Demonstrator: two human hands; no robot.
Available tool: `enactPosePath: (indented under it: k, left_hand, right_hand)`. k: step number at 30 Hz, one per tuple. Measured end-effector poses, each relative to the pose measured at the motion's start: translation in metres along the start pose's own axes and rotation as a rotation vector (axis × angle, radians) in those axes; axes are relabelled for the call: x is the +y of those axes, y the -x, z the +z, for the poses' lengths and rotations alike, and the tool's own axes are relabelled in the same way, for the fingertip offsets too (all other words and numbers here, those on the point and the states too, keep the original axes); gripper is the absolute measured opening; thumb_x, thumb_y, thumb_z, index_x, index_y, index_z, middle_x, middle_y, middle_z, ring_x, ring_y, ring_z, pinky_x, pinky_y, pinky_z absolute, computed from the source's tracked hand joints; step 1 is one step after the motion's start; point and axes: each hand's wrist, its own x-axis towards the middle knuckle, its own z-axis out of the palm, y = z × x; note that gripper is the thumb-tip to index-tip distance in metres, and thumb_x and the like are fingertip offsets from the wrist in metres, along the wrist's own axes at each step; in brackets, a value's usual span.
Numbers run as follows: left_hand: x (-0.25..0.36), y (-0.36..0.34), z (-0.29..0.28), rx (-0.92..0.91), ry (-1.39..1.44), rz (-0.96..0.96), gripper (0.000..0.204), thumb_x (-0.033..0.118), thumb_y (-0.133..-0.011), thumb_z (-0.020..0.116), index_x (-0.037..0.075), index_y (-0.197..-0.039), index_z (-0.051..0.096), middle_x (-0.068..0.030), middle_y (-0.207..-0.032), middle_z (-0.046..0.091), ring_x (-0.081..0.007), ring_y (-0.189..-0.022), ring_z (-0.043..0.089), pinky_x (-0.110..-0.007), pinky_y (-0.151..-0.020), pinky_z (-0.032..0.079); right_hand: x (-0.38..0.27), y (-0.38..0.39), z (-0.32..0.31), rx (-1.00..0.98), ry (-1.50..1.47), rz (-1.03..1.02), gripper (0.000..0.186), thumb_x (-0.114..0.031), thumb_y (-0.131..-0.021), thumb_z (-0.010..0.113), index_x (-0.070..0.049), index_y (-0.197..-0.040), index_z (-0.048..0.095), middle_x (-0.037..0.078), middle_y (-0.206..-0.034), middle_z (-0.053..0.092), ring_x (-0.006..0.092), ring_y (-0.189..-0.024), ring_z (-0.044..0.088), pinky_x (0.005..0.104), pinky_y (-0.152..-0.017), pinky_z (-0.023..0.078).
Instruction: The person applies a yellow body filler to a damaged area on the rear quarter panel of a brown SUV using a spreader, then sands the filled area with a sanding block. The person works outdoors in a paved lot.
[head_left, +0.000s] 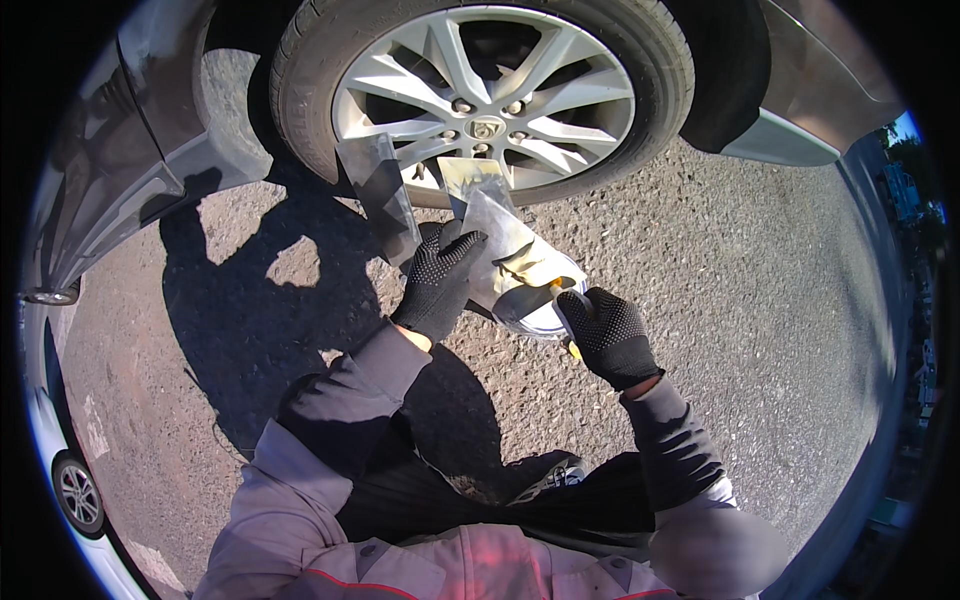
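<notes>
Both gloved hands' fingers closed: left hand grips creased shiny sheet, right hand yellow-handled tool.

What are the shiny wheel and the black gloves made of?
The wheel looks like silvery metal: its spokes gleam in the sun. The gloves on the left hand and right hand look like knitted fabric with small grip dots, probably rubbery.

silver alloy wheel | black tyre | grey asphalt | second car's wheel
</notes>
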Motion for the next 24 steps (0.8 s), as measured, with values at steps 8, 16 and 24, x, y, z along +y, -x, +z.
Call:
enactPosePath:
  k: [8, 16, 24]
  left_hand:
    - [-0.010, -0.002, 0.005, 0.028, 0.148, -0.030, 0.040, -0.011, -0.090, 0.052, 0.001, -0.123, 0.071, -0.0209, -0.131, 0.062, -0.0330, -0.123, 0.060, -0.038, -0.105, 0.049]
    - [0.003, -0.004, 0.003, 0.019, 0.198, -0.101, 0.031, -0.006, -0.094, 0.056, -0.002, -0.121, 0.070, -0.0201, -0.128, 0.063, -0.0305, -0.119, 0.062, -0.037, -0.102, 0.050]
    - [0.016, -0.003, 0.003, 0.047, 0.194, -0.116, 0.024, 0.010, -0.102, 0.060, -0.006, -0.119, 0.066, -0.0165, -0.121, 0.063, -0.0242, -0.114, 0.063, -0.036, -0.098, 0.049]
  right_hand:
    - [0.002, -0.001, 0.001, -0.003, 0.027, -0.014, 0.042, -0.036, -0.103, 0.063, 0.003, -0.090, 0.067, 0.028, -0.077, 0.066, 0.0456, -0.072, 0.069, 0.0478, -0.060, 0.053]
    - [0.013, -0.003, 0.006, 0.025, 0.226, -0.304, 0.034, -0.032, -0.106, 0.059, -0.001, -0.095, 0.067, 0.024, -0.078, 0.063, 0.0437, -0.067, 0.066, 0.0485, -0.056, 0.050]
    - [0.019, -0.005, 0.012, -0.047, 0.267, -0.283, 0.029, -0.028, -0.108, 0.054, -0.002, -0.105, 0.069, 0.023, -0.085, 0.066, 0.0427, -0.076, 0.069, 0.0479, -0.060, 0.053]
